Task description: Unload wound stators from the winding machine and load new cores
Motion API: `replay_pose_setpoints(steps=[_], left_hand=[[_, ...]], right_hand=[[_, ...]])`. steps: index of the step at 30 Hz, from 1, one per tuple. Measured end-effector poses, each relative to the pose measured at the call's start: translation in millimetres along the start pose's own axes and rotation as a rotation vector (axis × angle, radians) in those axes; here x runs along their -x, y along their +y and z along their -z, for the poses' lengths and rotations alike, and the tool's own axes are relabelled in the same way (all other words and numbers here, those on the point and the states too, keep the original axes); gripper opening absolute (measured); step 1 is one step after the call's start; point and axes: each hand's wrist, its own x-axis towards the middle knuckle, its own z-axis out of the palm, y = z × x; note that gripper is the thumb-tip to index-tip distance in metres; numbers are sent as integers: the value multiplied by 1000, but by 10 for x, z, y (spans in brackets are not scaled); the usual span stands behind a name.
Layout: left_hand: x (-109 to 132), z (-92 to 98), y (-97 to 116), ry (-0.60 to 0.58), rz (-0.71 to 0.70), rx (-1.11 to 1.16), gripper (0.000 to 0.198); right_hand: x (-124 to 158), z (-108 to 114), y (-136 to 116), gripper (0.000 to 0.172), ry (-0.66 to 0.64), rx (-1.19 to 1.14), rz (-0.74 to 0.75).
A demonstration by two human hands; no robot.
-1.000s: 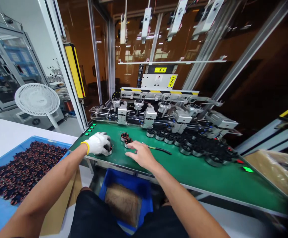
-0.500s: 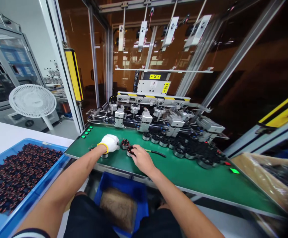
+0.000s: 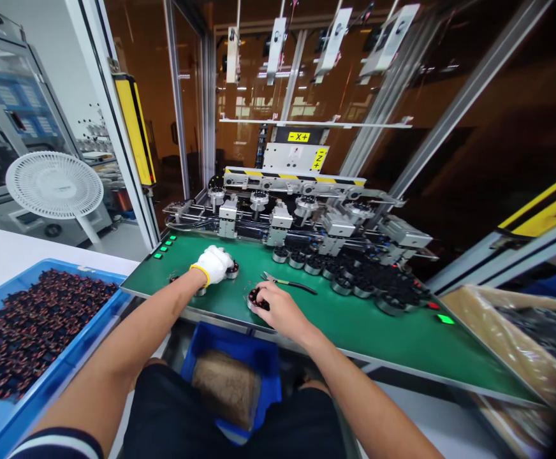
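My left hand [image 3: 214,264], in a white glove with a yellow cuff, has its fingers closed at a round motor stator [image 3: 233,270] with dark and copper-coloured windings in a silver ring. The glove covers part of that stator. With bare fingers, my right hand [image 3: 280,310] grips a second wound stator [image 3: 253,298] near the front of the green worktop [image 3: 345,328]; thin loose wires stick out at its left side. Another silver-ringed piece [image 3: 200,292] sits partly hidden behind my left forearm. Cutting pliers [image 3: 291,285] with dark handles lie beyond my right hand.
Silver-ringed black parts [image 3: 314,264] line the right of the worktop. A winding machine [image 3: 280,223] with metal clamps stands behind. To the left is a blue tray [image 3: 110,280] of wound stators; a blue bin [image 3: 271,370] is below the front edge. A cardboard box [image 3: 469,306] stands right.
My right hand has brought its stator closer to the front edge, uncovering the pliers' jaws. My left hand has moved up against the other stator. The view has shifted slightly.
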Motion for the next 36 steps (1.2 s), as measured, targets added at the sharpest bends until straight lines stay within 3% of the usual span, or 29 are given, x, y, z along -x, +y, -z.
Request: replay_pose_setpoints(steps=[3,7,9,13,15,18,22,29,36], left_hand=[[122,9,-101,-13,16,2,34],[258,31,-102,-24,6,-15,35],[302,32,-73,-23,-19,-17,35],[353,29,-44,-16,-47,-1,36],[356,31,-47,-14,-48,8,37],[333,30,-57,-21,-58,19,34],[301,8,-77,-30,-59,45,30],[295,-3,-153,-78,-32,108,30],[347,102,-138,-94,-55,131,26]], right_hand=[[-17,21,57,9,13,7,-42],[-293,-10,100,9,55,16,-139],[-413,-6,44,3,100,8,-193],[-471,-66,-240,16,211,-68,-312],[-477,-180,-399,18,176,-158,-404],[-550,-403,-547,22,20,-321,-549],[-637,-539,-526,21,-118,-443,-648],[-408,-228,-287,5,-219,-401,-516],[-143,169,-191,19,-322,-367,-450]])
